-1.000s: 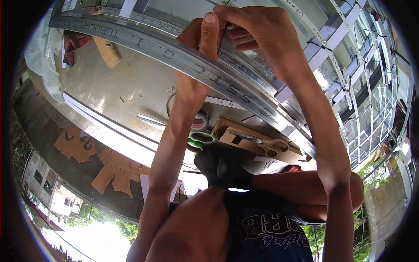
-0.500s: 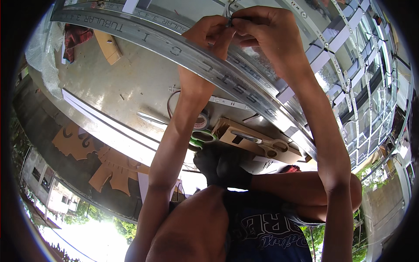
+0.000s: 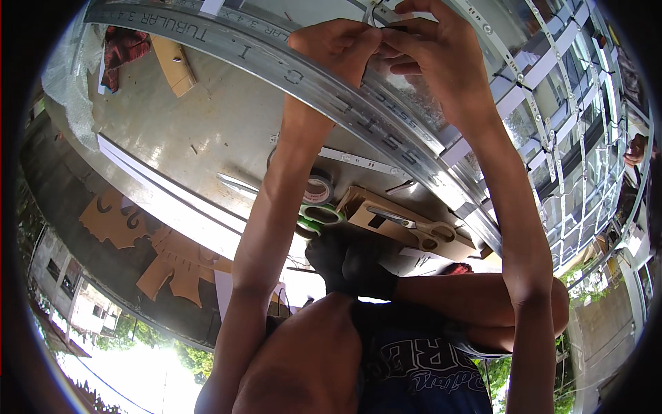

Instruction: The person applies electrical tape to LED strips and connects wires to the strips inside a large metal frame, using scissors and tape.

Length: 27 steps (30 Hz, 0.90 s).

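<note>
At the top, beyond a galvanised steel tube (image 3: 289,76), my two hands meet closely. With thumb and forefinger pressed together, my left hand (image 3: 334,48) pinches a thin wire (image 3: 374,15) that loops up from between the fingertips. My right hand (image 3: 445,58) pinches a small dark strip (image 3: 396,29) against the same spot, with one finger lifted away. Whether the strip is tape or wire insulation I cannot tell. My left forearm reaches over the metal tube. To the right of my hands, an LED strip (image 3: 502,54) runs along the metal frame.
Beneath the frame lie scissors (image 3: 414,224) on a cardboard box (image 3: 355,207), a tape roll (image 3: 317,188), green-handled scissors (image 3: 321,214) and a loose LED strip (image 3: 358,161). Cardboard cut-outs (image 3: 172,265) are at lower left. Another person's hand (image 3: 636,150) shows at far right.
Both hands have shifted slightly right, and a finger of my right hand has lifted from the pinch. Another person's hand has come into view at the far right.
</note>
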### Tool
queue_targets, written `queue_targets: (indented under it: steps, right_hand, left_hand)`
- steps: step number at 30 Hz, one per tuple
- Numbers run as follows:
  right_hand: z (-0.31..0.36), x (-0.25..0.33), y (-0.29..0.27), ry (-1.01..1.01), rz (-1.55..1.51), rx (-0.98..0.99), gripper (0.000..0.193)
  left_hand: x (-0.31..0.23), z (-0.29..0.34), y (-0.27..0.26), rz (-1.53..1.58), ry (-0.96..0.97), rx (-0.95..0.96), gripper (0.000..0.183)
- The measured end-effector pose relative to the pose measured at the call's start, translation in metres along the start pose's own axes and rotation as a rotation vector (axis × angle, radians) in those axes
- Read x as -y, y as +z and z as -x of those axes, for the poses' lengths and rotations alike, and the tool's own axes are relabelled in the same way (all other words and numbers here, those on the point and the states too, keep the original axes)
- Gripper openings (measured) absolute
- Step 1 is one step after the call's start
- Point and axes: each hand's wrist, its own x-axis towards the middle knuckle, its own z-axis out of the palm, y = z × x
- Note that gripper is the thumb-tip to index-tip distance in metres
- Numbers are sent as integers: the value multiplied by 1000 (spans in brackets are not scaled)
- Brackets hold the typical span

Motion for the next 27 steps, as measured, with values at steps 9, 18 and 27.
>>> queue_targets:
  steps: [9, 18, 27]
  right_hand:
    - [7, 8, -1, -101, 188, -35, 29]
    - [10, 12, 2, -55, 117, -28, 26]
    - [20, 23, 13, -201, 300, -192, 21]
  left_hand:
    - [1, -1, 6, -50, -53, -36, 14]
    - [0, 4, 8, 63, -57, -87, 15]
    - [5, 5, 1, 193, -14, -77, 15]
